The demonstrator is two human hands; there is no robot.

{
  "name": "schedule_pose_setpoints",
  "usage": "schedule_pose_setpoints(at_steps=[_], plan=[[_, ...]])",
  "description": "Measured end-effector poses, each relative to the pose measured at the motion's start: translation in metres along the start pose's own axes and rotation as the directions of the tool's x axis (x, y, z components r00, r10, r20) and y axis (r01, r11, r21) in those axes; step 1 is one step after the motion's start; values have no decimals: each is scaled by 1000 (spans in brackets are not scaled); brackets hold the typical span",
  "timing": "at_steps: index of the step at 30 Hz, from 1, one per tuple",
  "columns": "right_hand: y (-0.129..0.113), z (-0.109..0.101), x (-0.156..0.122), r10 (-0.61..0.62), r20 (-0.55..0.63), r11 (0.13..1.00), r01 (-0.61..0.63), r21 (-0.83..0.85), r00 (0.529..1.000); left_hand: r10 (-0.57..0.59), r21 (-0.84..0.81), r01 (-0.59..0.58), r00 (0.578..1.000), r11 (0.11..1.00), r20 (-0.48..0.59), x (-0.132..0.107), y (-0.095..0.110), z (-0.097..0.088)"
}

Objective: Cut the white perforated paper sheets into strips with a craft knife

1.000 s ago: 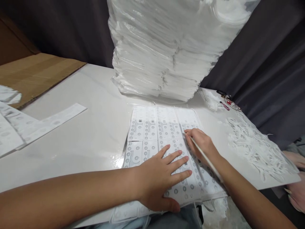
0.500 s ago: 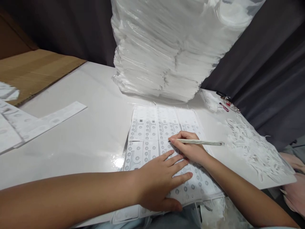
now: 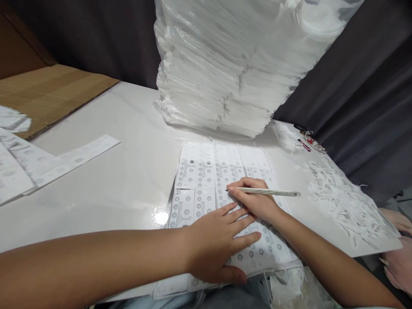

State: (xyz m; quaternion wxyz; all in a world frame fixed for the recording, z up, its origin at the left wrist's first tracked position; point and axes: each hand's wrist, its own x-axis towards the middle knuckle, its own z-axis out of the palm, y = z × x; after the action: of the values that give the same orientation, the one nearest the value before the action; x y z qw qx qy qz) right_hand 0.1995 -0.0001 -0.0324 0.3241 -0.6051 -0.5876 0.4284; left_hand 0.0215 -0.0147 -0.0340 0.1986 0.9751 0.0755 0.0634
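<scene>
White sheets (image 3: 189,171) printed with grey circles and curved shapes lie on the table in front of me. They are divided into several panels by lines, and a gap shows at the left. My left hand (image 3: 222,244) rests flat on the lower part, fingers spread, hiding some of the print. Just above those fingers, my right hand (image 3: 254,197) pinches a slim whitish pen-shaped tool (image 3: 273,192). Its dark tip touches or nearly touches the sheet near the middle seam; whether it is a pen or a craft knife, I cannot tell.
A tall plastic-wrapped white stack (image 3: 219,73) stands behind the sheets. Thin white strips (image 3: 344,199) are heaped at the right, with small items (image 3: 309,139) behind. At left are printed strips (image 3: 74,161) and cardboard (image 3: 61,92). Part of another person's hand (image 3: 399,266) shows at far right.
The tool's tip and my right hand have shifted slightly left across the sheet. My left hand stays in place. The whole view has turned a little.
</scene>
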Motion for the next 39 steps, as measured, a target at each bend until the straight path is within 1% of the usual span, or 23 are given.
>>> schedule_pose_setpoints(at_steps=[2, 4, 6, 8, 10, 11, 12, 13, 14, 16, 18, 19, 21, 22, 23, 25, 27, 29, 36, 39], plan=[[-1, 1, -2, -63, 12, 995, 63, -76, 998, 9, 5, -9, 1000, 1000, -7, 0, 0, 0], [-2, 3, -5, -183, 56, 957, 191, -218, 981, 10, 12, -10, 1000, 1000, -5, 1, 0, 1], [-1, 6, -7, -314, 127, 867, 339, -364, 941, 15, 19, -15, 1000, 1000, -8, 1, -1, 1], [2, 8, -9, -416, 168, 775, 446, -448, 893, 27, 26, -27, 999, 999, -21, 1, -2, 2], [6, 8, -9, -478, 166, 727, 495, -476, 862, 39, 28, -37, 998, 999, -43, 2, -2, 4], [7, 7, -8, -491, 155, 720, 500, -482, 857, 40, 27, -39, 998, 999, -51, 2, -1, 5], [7, 5, -7, -494, 137, 721, 493, -488, 858, 39, 26, -38, 998, 999, -54, 3, 0, 5], [6, 2, -5, -479, 119, 733, 471, -492, 870, 35, 24, -34, 998, 999, -55, 4, 1, 6], [4, -1, -3, -445, 97, 759, 432, -488, 891, 31, 21, -30, 998, 999, -54, 5, 2, 7], [-1, -8, 0, -331, 40, 845, 316, -431, 943, 20, 7, -20, 999, 1000, -49, 7, 4, 7], [-5, -11, 1, -188, 6, 938, 181, -297, 982, 25, -22, -26, 999, 999, -47, 8, 5, 6], [-6, -11, 2, -126, 1, 968, 124, -218, 992, 30, -38, -32, 999, 999, -45, 7, 5, 4], [-6, -8, 0, -55, 3, 994, 55, -91, 998, -1, -46, 0, 1000, 999, -27, 4, 4, -1], [-5, -6, -1, -37, 3, 998, 37, -50, 999, -50, -33, 50, 999, 998, -12, 2, 4, -4], [-4, -4, -2, -25, -2, 999, 25, -26, 1000, -118, -11, 118, 993, 993, 10, 0, 4, -7], [-1, -1, -4, -15, -20, 1000, 15, -10, 1000, -265, 43, 262, 962, 964, 71, -3, 5, -11], [0, -1, -4, -7, -36, 1000, 7, -9, 999, -352, 76, 344, 926, 936, 137, -4, 8, -12], [1, -2, -3, 0, -39, 1000, 0, -8, 999, -373, 80, 364, 912, 928, 170, -3, 9, -12], [1, -3, -3, 1, -21, 1000, -1, -3, 1000, -374, 68, 368, 915, 928, 153, -1, 8, -10], [-1, -3, -4, -12, -5, 1000, 12, -10, 1000, -378, 62, 373, 909, 926, 175, 0, 9, -12]])
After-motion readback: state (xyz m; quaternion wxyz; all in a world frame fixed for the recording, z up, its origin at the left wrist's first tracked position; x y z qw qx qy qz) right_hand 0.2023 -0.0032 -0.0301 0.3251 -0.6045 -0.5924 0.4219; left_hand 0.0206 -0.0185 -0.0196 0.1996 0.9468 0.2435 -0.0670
